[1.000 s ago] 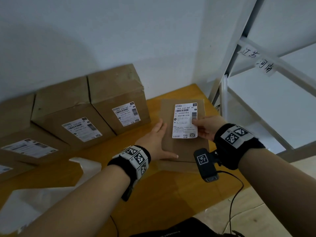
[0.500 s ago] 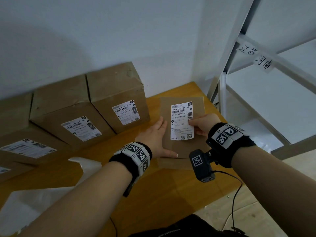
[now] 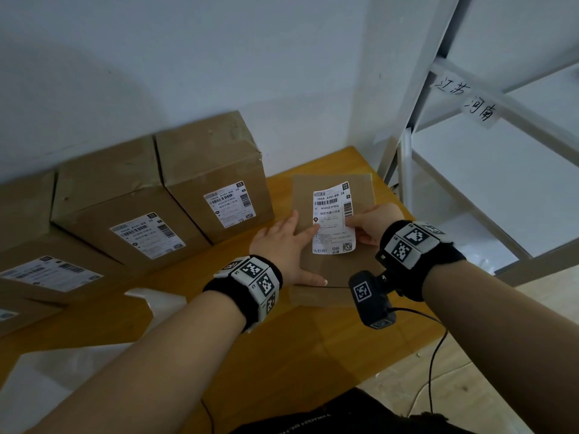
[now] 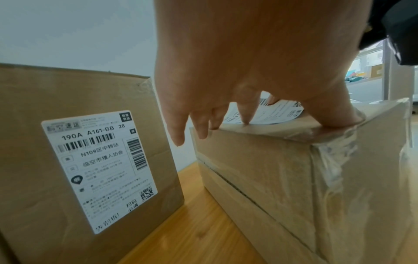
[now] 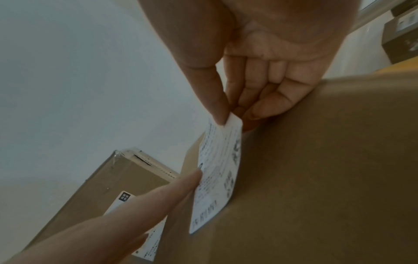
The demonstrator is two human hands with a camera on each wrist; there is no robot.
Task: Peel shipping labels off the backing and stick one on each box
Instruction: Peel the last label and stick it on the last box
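Observation:
A brown cardboard box lies flat near the table's right end. A white shipping label lies on its top face. My right hand pinches the label's right edge between thumb and fingers, and that edge stands lifted off the cardboard. My left hand rests flat on the box's left side, fingers straight, index fingertip touching the label's left edge. In the left wrist view its thumb presses the taped box corner.
Three labelled boxes stand in a row along the wall to the left, the nearest close beside my left hand. White backing paper lies at the front left. A white metal rack stands right of the wooden table.
My left hand slid right until its index finger reached the label's left edge. My right hand shifted slightly left with the label.

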